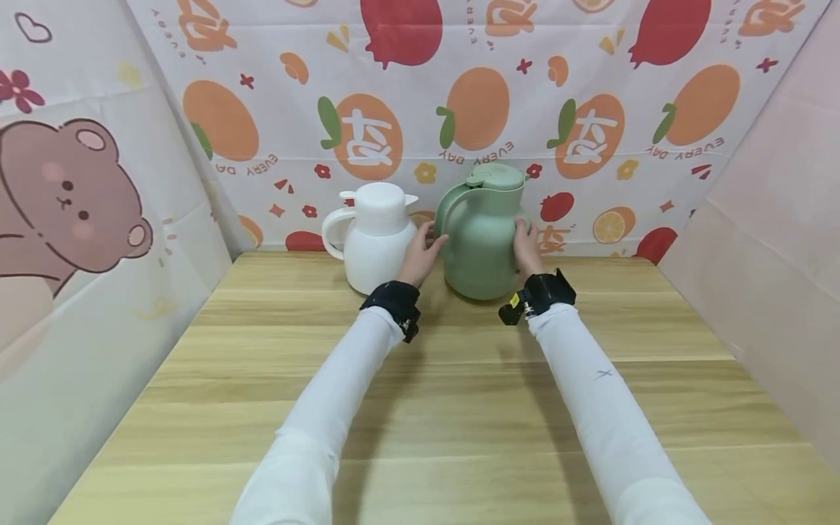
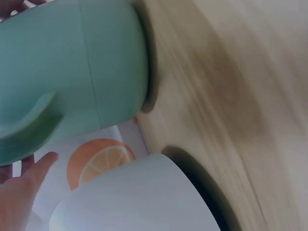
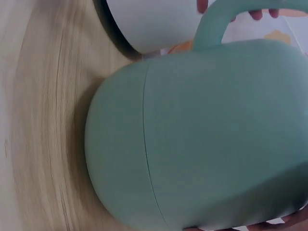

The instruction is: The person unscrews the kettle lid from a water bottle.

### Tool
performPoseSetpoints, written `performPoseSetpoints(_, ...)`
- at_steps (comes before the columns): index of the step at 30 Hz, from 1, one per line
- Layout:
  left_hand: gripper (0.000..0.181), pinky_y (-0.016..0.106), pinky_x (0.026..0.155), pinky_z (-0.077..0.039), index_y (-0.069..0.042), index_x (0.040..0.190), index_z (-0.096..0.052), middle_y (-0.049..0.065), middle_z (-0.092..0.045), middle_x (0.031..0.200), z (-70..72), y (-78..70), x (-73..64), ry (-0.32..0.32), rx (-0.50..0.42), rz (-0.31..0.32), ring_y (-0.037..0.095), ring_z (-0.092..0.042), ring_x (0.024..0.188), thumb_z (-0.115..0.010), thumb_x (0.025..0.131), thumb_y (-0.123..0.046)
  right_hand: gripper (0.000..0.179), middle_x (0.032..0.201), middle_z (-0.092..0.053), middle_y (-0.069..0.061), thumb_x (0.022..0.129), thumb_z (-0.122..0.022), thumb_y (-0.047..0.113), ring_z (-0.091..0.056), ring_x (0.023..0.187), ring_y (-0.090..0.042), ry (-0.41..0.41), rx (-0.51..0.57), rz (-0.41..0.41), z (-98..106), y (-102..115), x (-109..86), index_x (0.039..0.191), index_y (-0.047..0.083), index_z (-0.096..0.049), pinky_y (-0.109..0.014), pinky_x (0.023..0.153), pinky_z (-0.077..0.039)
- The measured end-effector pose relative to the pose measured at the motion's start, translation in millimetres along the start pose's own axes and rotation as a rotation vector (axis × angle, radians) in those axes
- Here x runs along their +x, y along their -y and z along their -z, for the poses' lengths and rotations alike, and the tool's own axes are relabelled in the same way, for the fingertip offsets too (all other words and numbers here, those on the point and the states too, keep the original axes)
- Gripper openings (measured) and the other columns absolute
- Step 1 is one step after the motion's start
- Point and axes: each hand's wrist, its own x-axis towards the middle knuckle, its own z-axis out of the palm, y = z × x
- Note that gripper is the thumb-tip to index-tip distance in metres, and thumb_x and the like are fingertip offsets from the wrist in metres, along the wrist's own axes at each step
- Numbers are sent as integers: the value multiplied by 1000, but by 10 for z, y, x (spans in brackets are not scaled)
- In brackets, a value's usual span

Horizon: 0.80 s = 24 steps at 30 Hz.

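A green thermos jug [image 1: 484, 240] with a lid and a loop handle [image 1: 453, 211] stands at the back of the wooden table. My right hand [image 1: 528, 248] holds the jug's right side, its fingers against the rounded body. On the other side, my left hand [image 1: 421, 255] is at the handle with thumb and fingers apart. In the left wrist view, its thumb [image 2: 42, 166] is extended beside the handle. A white thermos jug [image 1: 377, 244] stands just left of the green one, its handle pointing left and its spout right. The left hand overlaps its right edge in the head view.
A fruit-print cloth [image 1: 420, 87] hangs right behind both jugs. A wall covering with a bear print [image 1: 72, 197] rises on the left, and a pale wall [image 1: 761, 240] stands on the right. The wooden tabletop [image 1: 453, 415] stretches in front.
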Motion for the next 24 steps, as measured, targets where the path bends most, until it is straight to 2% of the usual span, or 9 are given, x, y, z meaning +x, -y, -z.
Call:
performPoseSetpoints(6, 37, 33, 86, -44, -2, 125, -45, 16, -54, 116, -5, -4, -115, 69, 50, -58, 25, -52, 106, -51, 95, -23, 61, 152, 3, -2, 97, -20, 49, -5, 136, -27, 75, -26, -23, 65, 19, 20, 147, 22, 3, -61, 99, -18)
performPoseSetpoints(11, 37, 32, 81, -46, -3, 123, -45, 14, -56, 111, -19, -52, -233, 102, 133, -68, 22, -55, 98, -50, 95, -28, 58, 152, 1, -2, 97, -17, 48, -8, 135, -30, 125, -68, -17, 98, 32, 72, 147, 23, -4, -65, 93, -23)
performPoseSetpoints(16, 42, 37, 78, -46, -1, 123, -43, 17, -58, 104, -69, -115, -405, 64, 335, -106, 26, -57, 93, -47, 96, -32, 56, 151, -8, -6, 96, -17, 48, -14, 134, -31, 169, -81, -20, 79, 40, 93, 147, 25, -13, -65, 92, -26)
performPoseSetpoints(19, 46, 41, 81, -45, 2, 122, -43, 20, -57, 101, -123, -145, -492, 22, 455, -132, 31, -56, 96, -45, 96, -35, 56, 151, -9, -6, 96, -17, 50, -14, 133, -33, 206, -80, -14, 79, 31, 102, 148, 29, -11, -64, 92, -26)
performPoseSetpoints(24, 46, 44, 79, -45, 4, 117, -44, 21, -56, 95, -203, -215, -627, -22, 549, -140, 34, -54, 95, -45, 96, -37, 55, 150, -9, -8, 96, -17, 50, -15, 132, -35, 264, -77, -2, 107, 12, 87, 148, 30, -10, -64, 93, -25)
